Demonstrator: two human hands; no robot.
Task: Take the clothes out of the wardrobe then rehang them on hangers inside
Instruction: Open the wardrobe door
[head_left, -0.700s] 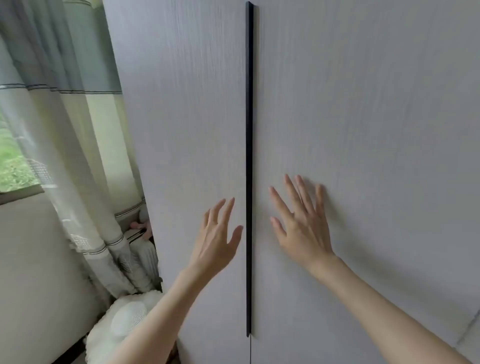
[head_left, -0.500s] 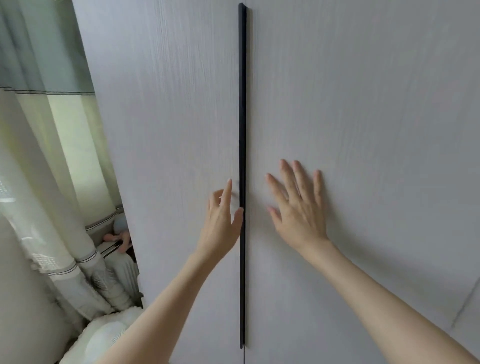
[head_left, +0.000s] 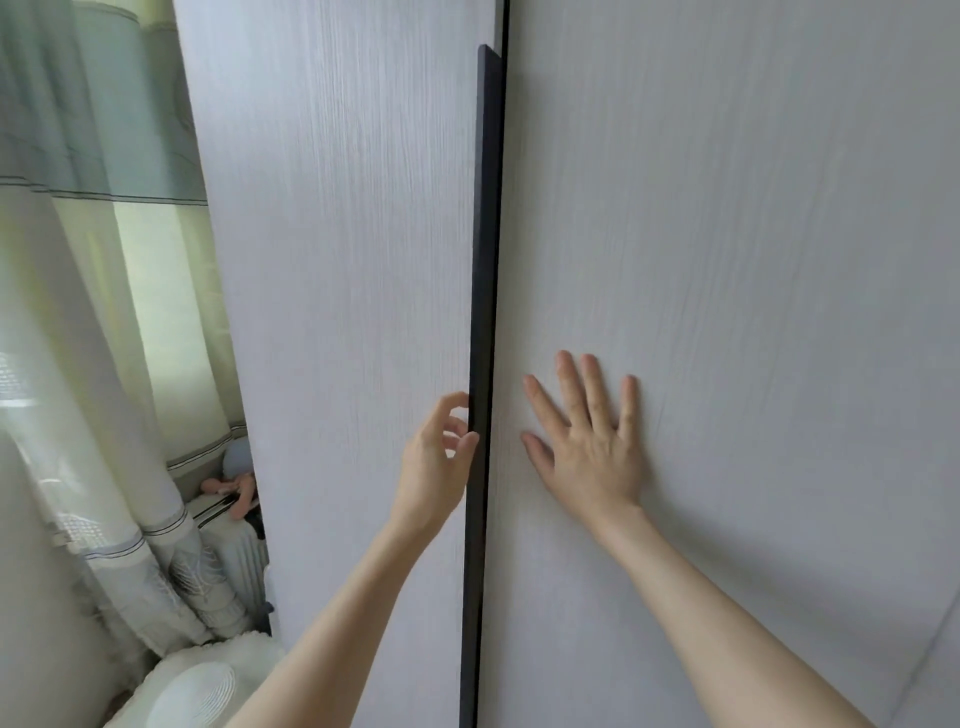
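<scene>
Two pale, wood-grained wardrobe doors (head_left: 332, 312) fill the view; the left hand (head_left: 434, 462) curls around a long black edge handle (head_left: 480, 312), the right hand (head_left: 589, 447) flat, fingers spread, on the right door.

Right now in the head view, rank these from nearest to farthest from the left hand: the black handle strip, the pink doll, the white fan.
1. Black handle strip: at the left hand itself, fingers curled round its edge.
2. Pink doll: to the left, beside the wardrobe's side.
3. White fan: lowest, at bottom left on the floor.
</scene>
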